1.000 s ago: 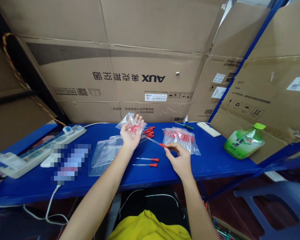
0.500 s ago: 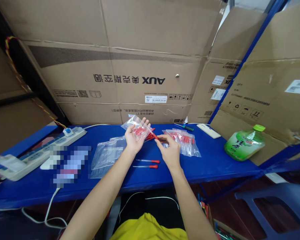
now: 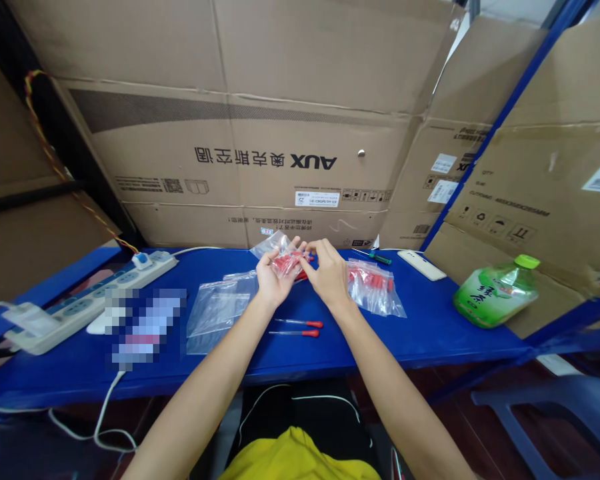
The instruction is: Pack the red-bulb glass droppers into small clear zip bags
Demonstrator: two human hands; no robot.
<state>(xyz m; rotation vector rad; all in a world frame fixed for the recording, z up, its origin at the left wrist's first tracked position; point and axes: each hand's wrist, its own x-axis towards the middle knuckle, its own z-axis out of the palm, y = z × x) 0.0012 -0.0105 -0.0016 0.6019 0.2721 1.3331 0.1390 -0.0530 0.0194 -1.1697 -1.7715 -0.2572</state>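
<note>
And here at the middle of the bench, a clear bag with red-bulbed droppers inside is lying across the person's upturned palm, raised above the tabletop and tilting. The left hand is holding it, thumb folding over the plastic, fingers stretching out behind. The right hand is meeting it at the near right edge, thumb and fingers bunching in a narrow grip right by the red bulbs; whether they are pinching a dropper or the plastic, I cannot tell, the fingers are covering it!

Just below the hands, two droppers are lying side by side on the blue table, red bulbs pointing right. Over to the left, flat clear bags are overlapping one another; over to the right, filled bags are showing more red through the plastic. A green-handled screwdriver is lying behind those, with a white flat object beside it. Farther right, a green bottle is leaning over, while out on the far left a white power strip is running along the bench, and cardboard is walling off the back
</note>
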